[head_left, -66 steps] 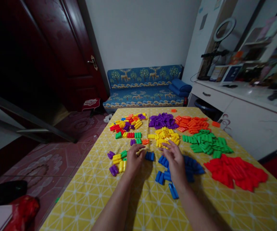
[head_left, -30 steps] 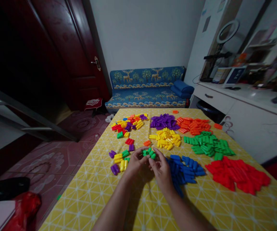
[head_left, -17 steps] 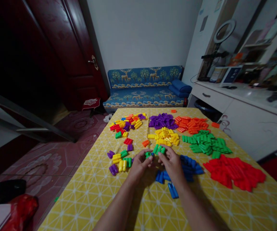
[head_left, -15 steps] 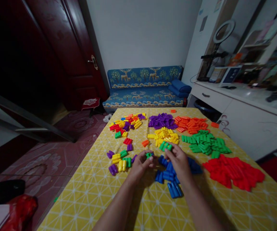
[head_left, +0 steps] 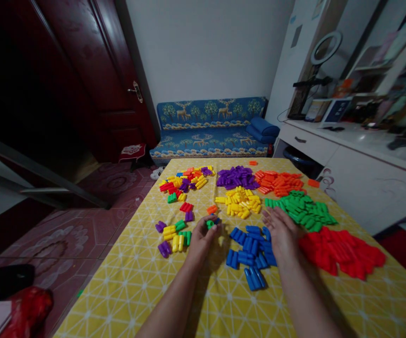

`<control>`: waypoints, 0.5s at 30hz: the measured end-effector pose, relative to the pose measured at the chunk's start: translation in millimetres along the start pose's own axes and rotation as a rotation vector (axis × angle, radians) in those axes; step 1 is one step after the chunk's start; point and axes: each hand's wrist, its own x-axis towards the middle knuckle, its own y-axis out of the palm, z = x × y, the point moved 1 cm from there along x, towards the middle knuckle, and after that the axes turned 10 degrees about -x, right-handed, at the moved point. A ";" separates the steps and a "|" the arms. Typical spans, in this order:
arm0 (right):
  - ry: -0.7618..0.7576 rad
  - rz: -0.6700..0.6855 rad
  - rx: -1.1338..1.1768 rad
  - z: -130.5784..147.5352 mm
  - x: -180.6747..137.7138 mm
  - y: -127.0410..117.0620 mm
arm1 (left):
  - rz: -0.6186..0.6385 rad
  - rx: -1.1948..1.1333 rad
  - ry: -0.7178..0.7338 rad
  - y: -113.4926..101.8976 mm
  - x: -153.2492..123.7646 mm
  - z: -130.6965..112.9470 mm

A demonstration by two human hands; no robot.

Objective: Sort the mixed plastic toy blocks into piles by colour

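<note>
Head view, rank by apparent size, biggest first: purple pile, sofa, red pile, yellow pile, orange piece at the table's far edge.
1. sofa
2. red pile, nearer the camera than the rest
3. purple pile and yellow pile: too alike to rank
4. orange piece

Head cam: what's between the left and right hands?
In the head view, the blue pile, nearer the right hand; a bare strip of tablecloth separates it from the left hand.

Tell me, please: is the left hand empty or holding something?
Holding something: a green piece shows within the curled grip of the left hand.
</note>
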 end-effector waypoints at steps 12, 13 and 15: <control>-0.646 0.808 -1.064 -10.9 -27.6 116.7 | -0.173 0.109 0.181 -6.3 3.4 -11.5; -0.662 0.836 -1.163 -12.0 -25.4 124.6 | -0.186 0.121 0.180 -7.1 3.3 -12.3; -0.645 0.888 -1.289 -15.4 -23.0 135.8 | -0.203 0.123 0.172 -7.6 2.4 -14.5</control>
